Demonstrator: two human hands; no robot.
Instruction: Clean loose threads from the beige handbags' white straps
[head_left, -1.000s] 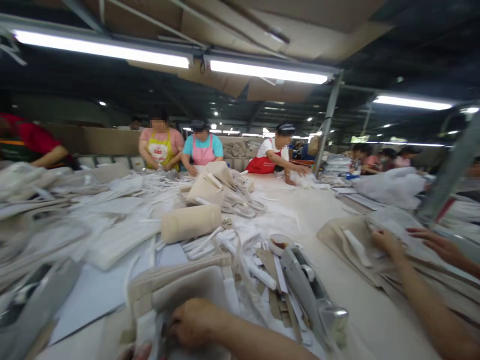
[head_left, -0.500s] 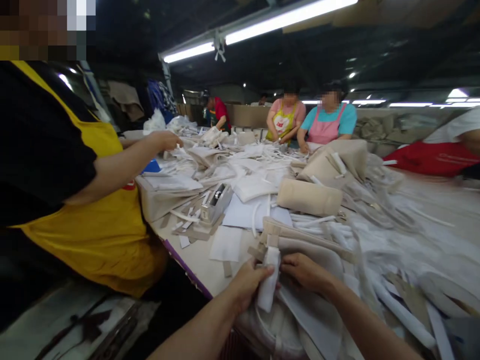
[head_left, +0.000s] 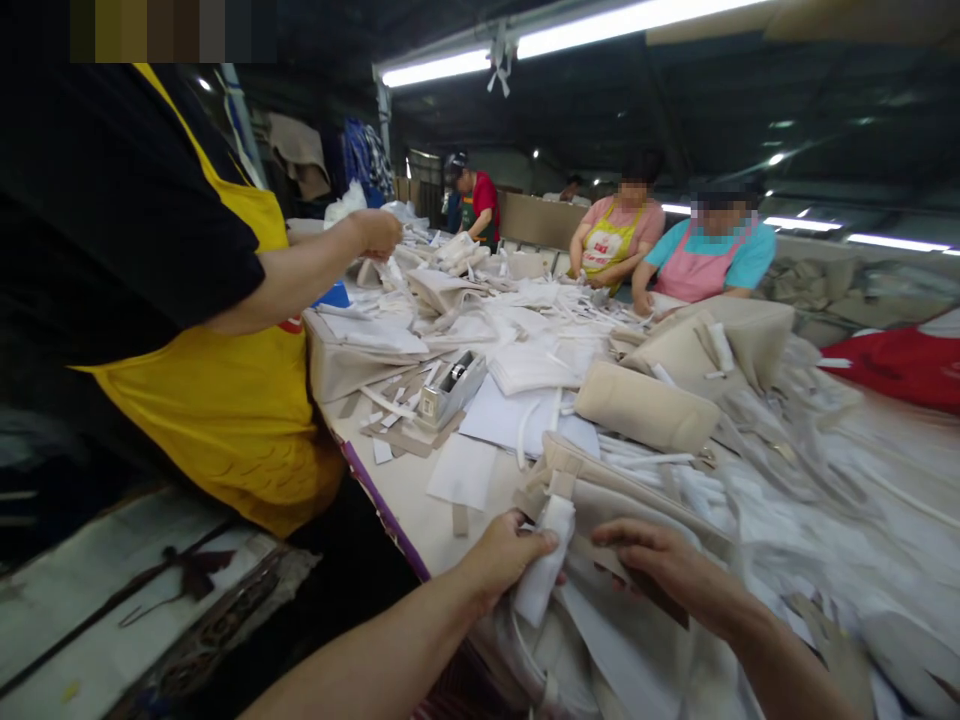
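Observation:
My left hand (head_left: 511, 555) is closed round a strap wrapped in white padding (head_left: 546, 560), thumb laid along its front. The wrapped strap belongs to a beige bag (head_left: 637, 500) lying on the table before me; a beige tab shows above the wrap. My right hand (head_left: 667, 565) is just right of the wrap and apart from it, its upper fingers stretched toward it. A greyish-brown strip (head_left: 661, 598) runs beneath those fingers and seems pinched in that hand; the grip itself is partly hidden.
A metal tape dispenser (head_left: 452, 390) stands among small strips, beside white sheets (head_left: 469, 470). A beige padded piece (head_left: 646, 408) and heaps of bags and straps cover the table. At left a co-worker in a yellow apron (head_left: 225, 430) reaches across; other people work opposite.
My right hand has drawn back to the right from the wrapped strap, and the brown strip now shows under its fingers. My left hand keeps its hold. The view has swung slightly left.

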